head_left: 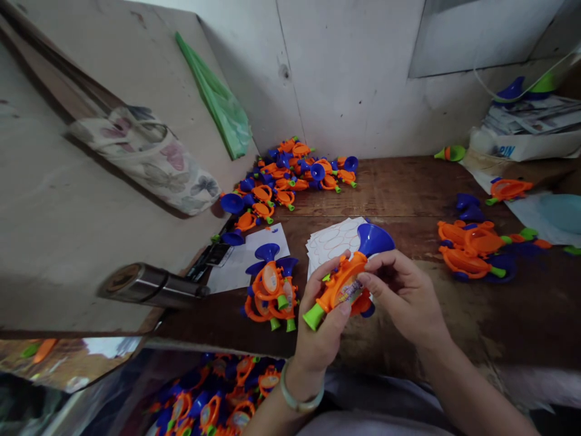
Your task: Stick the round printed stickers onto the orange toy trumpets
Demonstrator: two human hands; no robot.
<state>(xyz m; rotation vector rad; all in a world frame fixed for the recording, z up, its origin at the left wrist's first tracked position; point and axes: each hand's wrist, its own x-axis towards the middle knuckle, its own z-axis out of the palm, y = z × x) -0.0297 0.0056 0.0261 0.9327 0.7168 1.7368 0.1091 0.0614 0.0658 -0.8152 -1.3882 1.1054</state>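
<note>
**Toy trumpet [342, 284] gripped above the counter [385, 188]**

The left hand [320, 315] curls closed around its orange body; the right hand [399, 297] holds it with bent fingers. Complete-looking trumpets lie in heaps [290, 175] on the counter, with a further mass [213, 393] below.

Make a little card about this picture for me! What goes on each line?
Left hand: holding a toy horn
Right hand: fingers on the horn
Horn colours: orange body, blue bell, green mouthpiece
Wrist: bangle on the left one
Beside the hands: papers, small horn pile
Farther back: big horn pile
Surface: wooden table
</note>
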